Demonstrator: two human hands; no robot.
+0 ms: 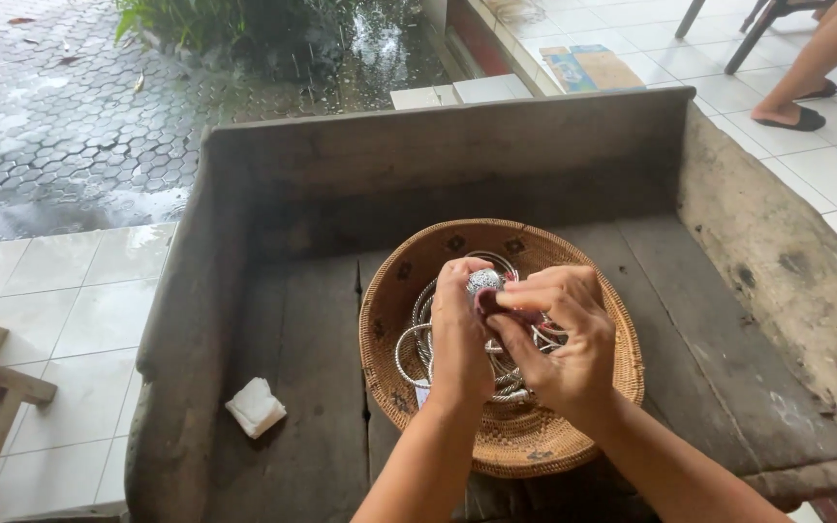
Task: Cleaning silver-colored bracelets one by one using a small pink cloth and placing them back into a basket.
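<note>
Both hands pinch a textured silver ball over basket.

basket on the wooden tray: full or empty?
Partly filled. The woven basket holds a heap of silver chains under both hands; much of its inner wall shows bare above them.

Two bare forearms come up from the bottom edge of the view, with no sleeves, cuffs or gloves on them. The left hand and the right hand are both uncovered. No watch, bracelet or band shows at either wrist, and no ring can be made out on the fingers that face the camera. The nails look short and unpainted. Nothing else of the person's body or clothing is in view.
</note>
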